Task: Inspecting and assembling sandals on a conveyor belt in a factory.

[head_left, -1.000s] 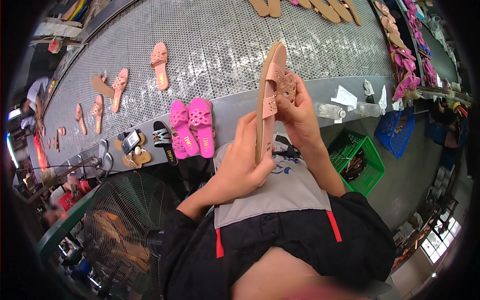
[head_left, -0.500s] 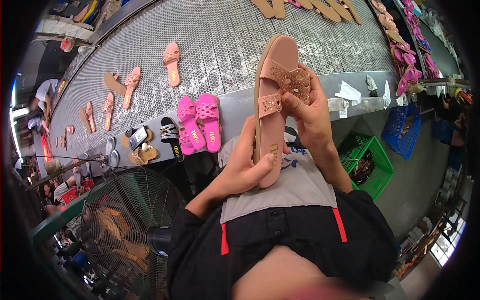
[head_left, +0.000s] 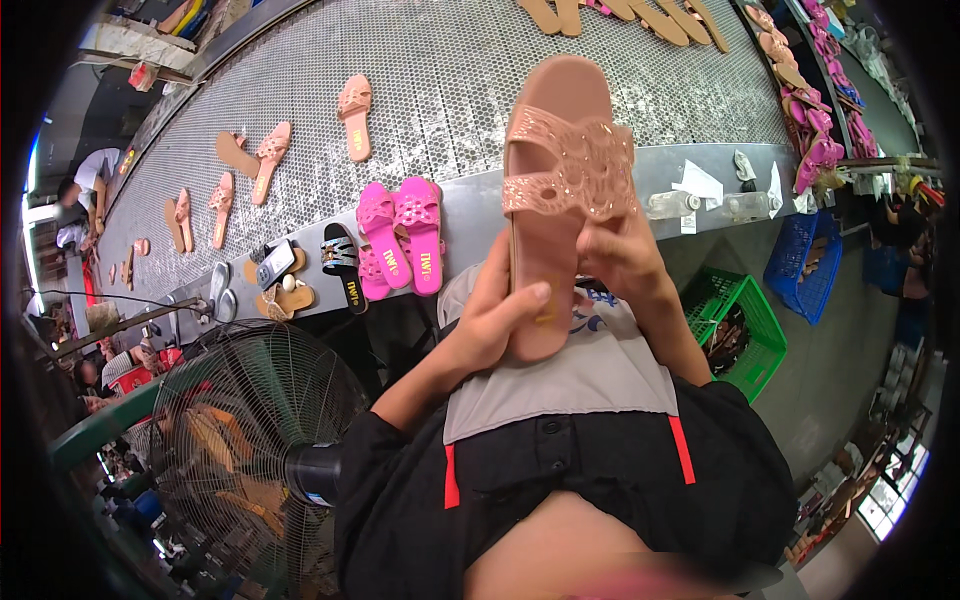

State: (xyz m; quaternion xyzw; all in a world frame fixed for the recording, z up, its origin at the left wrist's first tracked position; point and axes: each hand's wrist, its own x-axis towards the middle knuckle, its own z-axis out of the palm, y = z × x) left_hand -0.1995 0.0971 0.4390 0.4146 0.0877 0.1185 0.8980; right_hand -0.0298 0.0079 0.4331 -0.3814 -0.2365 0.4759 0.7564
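Note:
A pink slide sandal [head_left: 570,165] with a studded cut-out strap is held up in front of my body, its toe pointing away and its insole facing me. My left hand [head_left: 488,318] grips it near the heel, thumb lying over the insole. My right hand [head_left: 625,252] is closed at the right side below the strap, its fingers partly hidden behind the sandal. Left of my hands, bright magenta slides [head_left: 420,235] rest on the metal ledge beside a black slide [head_left: 342,262].
A conveyor [head_left: 440,110] with a perforated-looking surface carries several pink sandals [head_left: 355,115]. Clear bottles [head_left: 672,205] and white paper lie on the ledge [head_left: 650,165]. A green crate [head_left: 750,335] and a blue crate [head_left: 808,265] stand at right. A large fan [head_left: 260,420] is at lower left.
The sandal has turned so its strap top faces me more squarely. My right hand has moved down from the strap to the side below it. Sandals on the conveyor have shifted slightly right.

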